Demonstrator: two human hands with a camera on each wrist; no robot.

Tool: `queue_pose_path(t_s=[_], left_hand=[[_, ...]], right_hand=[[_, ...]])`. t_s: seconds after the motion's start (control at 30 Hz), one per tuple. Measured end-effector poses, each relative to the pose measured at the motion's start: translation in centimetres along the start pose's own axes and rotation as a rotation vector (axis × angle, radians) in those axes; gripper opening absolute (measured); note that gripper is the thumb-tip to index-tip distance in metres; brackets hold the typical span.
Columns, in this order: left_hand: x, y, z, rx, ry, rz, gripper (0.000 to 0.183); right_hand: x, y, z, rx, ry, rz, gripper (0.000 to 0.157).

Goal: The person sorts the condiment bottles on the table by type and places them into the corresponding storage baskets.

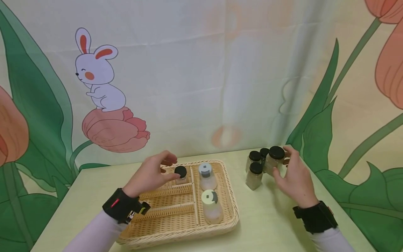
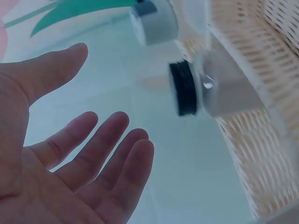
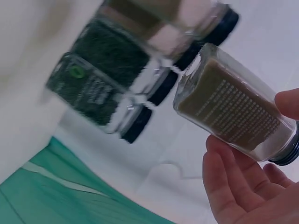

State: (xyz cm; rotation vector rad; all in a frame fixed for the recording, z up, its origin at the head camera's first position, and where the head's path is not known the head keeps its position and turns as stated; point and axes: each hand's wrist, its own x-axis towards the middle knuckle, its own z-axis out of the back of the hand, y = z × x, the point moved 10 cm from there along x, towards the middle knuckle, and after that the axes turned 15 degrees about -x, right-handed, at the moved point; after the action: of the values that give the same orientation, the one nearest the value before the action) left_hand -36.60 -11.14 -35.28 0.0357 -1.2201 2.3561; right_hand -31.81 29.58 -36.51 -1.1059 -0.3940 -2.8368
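My right hand (image 1: 297, 178) grips a glass spice jar (image 1: 274, 161) with a black lid between thumb and fingers. Brownish powder and a printed label show on this held spice jar (image 3: 229, 107) in the right wrist view, where it is tilted. Several more black-lidded spice jars (image 1: 253, 176) stand just left of it on the table; two of them (image 3: 105, 65) hold dark green contents. Over the wicker basket (image 1: 233, 213), my left hand (image 1: 152, 173) has its fingers spread beside another black-lidded jar (image 1: 181, 171). In the left wrist view a gap shows between the fingers and that jar (image 2: 184, 88).
Dividers (image 1: 194, 199) split the basket into compartments. Its right compartment holds a grey-topped bottle (image 1: 206, 175) and, nearer me, a pale yellow-topped bottle (image 1: 212, 206). A printed curtain (image 1: 189, 87) hangs right behind the table (image 1: 264, 224).
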Motion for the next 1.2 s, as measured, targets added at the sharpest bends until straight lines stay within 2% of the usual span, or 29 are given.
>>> queue_pose_path(t_s=[0.17,0.37,0.57,0.73,0.93,1.2], left_hand=[[-0.5,-2.0,-0.5,-0.04,0.009,-0.058,0.047],[-1.2,-4.3,-1.8,-0.057,0.029,-0.129,0.043],[-1.8,-6.4,-3.7,-0.112,0.049,-0.197,0.041],[-2.4,-8.5,-5.7,-0.19,0.076,-0.271,0.042],[-2.9,-9.9,-7.5,-0.267,0.087,-0.305,0.043],[-3.7,-11.3,-9.0,-0.295,0.061,-0.323,0.051]], right_hand=[[0.2,1.7,1.0,0.056,0.002,0.002,0.073],[-0.1,4.5,2.2,0.132,-0.001,0.051,0.073],[-1.1,7.8,2.9,0.188,0.032,0.138,0.072],[-1.7,9.6,3.7,0.265,0.049,0.173,0.071],[-2.4,11.2,4.4,0.348,0.07,0.198,0.073],[-3.6,13.7,4.7,0.474,0.121,0.263,0.076]])
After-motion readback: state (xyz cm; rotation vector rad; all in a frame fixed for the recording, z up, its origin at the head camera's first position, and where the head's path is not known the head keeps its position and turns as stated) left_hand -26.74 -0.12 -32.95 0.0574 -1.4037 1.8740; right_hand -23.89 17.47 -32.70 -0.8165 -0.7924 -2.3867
